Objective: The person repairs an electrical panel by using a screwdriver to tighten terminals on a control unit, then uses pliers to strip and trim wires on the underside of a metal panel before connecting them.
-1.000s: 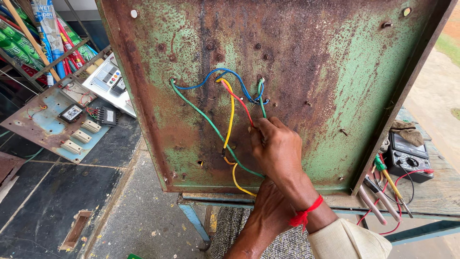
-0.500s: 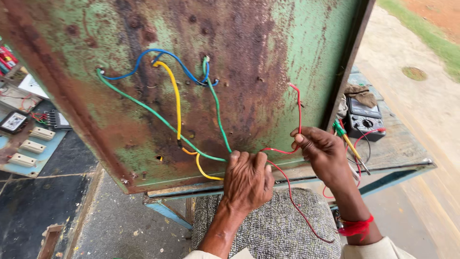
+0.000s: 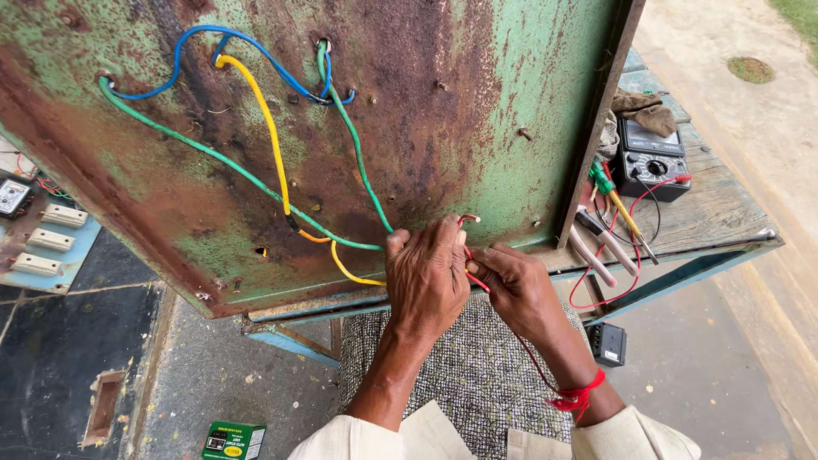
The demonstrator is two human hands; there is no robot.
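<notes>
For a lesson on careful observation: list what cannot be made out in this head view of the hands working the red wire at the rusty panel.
- Left hand fingertips: curled behind its own knuckles.
- Red wire grip point: hidden between left and right hand.
- Rusty green panel: top cut off by the frame.
- Multimeter dial setting: too small.
- Small green box: cut by the bottom edge.

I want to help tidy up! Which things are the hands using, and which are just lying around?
In use: left hand and right hand pinch the red wire against the rusty green panel.

Lying about: meter, pliers, screwdriver, small green box, switch board.
</notes>
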